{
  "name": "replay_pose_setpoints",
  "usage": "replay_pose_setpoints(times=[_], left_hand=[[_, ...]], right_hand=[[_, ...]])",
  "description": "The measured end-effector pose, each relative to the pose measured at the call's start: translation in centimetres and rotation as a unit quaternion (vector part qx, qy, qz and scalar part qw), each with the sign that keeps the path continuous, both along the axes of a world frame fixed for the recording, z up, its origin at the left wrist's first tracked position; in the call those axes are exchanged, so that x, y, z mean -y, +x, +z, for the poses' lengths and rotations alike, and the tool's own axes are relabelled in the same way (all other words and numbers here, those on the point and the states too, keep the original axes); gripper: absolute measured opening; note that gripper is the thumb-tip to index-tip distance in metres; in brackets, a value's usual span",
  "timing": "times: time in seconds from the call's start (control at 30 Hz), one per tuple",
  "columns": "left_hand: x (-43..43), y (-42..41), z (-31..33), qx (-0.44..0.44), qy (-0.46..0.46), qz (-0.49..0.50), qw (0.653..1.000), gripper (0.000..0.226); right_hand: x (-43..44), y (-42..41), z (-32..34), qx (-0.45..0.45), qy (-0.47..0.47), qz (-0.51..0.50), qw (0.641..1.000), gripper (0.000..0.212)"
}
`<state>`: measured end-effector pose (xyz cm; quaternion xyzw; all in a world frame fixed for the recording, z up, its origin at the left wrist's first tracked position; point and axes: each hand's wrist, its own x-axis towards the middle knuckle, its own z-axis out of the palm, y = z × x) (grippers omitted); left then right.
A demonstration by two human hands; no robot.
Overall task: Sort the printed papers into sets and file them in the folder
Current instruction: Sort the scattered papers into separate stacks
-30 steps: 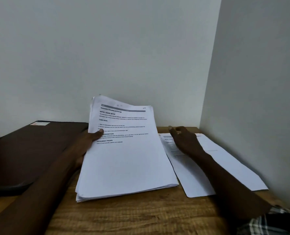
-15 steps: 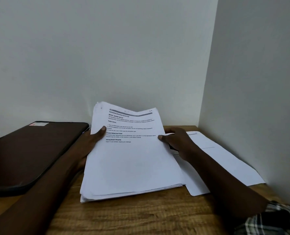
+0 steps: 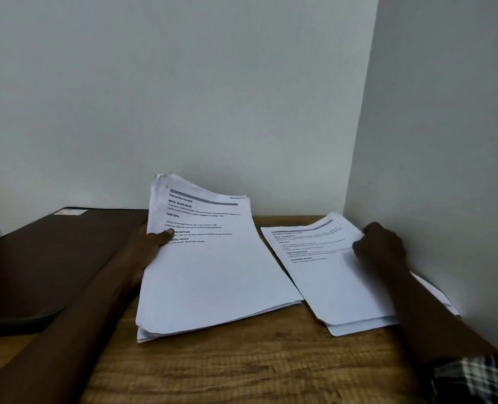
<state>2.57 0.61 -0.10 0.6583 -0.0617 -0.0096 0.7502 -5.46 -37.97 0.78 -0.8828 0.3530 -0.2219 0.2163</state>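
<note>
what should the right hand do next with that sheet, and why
Probably let go and reach back for the next page. The right hand holds a printed sheet already lying on the small pile by the wall, while the left hand holds the thick stack, top page exposed.

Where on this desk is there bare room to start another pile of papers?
Bare wood runs along the near edge of the desk, below the main stack and small pile. The gap between those piles is narrow. The dark folder fills the left.
</note>
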Motion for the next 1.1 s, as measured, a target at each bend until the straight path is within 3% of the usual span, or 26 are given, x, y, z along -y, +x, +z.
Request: replay_pose_setpoints(times=[0.07,0.17,0.27,0.33,0.43,0.5,0.57,0.63,0.7,0.8,0.87,0.9,1.03,1.1], left_hand=[[0.2,-0.1,0.2,0.007,-0.001,0.008,1.000,0.021],[0.1,0.0,0.2,0.000,0.004,0.008,1.000,0.026],[-0.1,-0.1,0.3,-0.007,-0.005,0.009,1.000,0.030],[-0.1,-0.2,0.4,-0.007,-0.006,0.013,1.000,0.031],[-0.2,-0.1,0.2,-0.012,0.001,0.012,1.000,0.033],[0.0,-0.1,0.2,-0.011,-0.003,0.010,1.000,0.032],[0.1,-0.2,0.3,-0.004,-0.015,0.003,1.000,0.028],[0.3,-0.3,0.5,-0.003,-0.040,-0.017,0.999,0.024],[0.4,-0.5,0.9,-0.003,-0.070,-0.041,0.997,0.027],[0.3,-0.6,1.2,-0.010,-0.127,-0.078,0.989,0.035],[0.3,-0.7,1.3,-0.037,-0.145,-0.095,0.984,0.049],[0.5,-0.8,1.4,-0.051,-0.138,-0.096,0.984,0.053],[1.1,-1.5,1.1,-0.029,-0.041,-0.093,0.994,0.032],[0.7,-1.5,0.8,-0.030,-0.013,-0.060,0.998,0.026]], right_hand=[[-1.1,0.6,-0.6,-0.004,-0.050,0.034,0.998,0.045],[-4.4,2.0,-0.7,0.000,-0.073,0.196,0.978,0.064],[-7.7,2.6,-1.3,-0.123,-0.097,0.299,0.941,0.068],[-7.9,2.7,-1.7,-0.199,-0.105,0.310,0.924,0.072],[-6.3,2.5,-1.8,-0.221,-0.101,0.271,0.931,0.077],[-5.8,2.3,-1.8,-0.215,-0.096,0.259,0.937,0.078],[-6.4,2.0,-1.3,-0.141,-0.076,0.262,0.952,0.075],[-7.5,2.0,-0.4,0.005,-0.006,0.265,0.964,0.068],[-9.0,1.6,0.9,0.101,0.163,0.301,0.934,0.064],[-10.8,0.6,1.9,0.076,0.451,0.416,0.786,0.059],[-11.4,0.0,2.2,0.054,0.541,0.453,0.707,0.051],[-11.6,-0.1,2.3,0.050,0.560,0.455,0.691,0.047],[-11.7,0.0,2.2,0.063,0.562,0.406,0.718,0.031],[-11.4,0.3,1.8,0.062,0.560,0.400,0.723,0.035]])
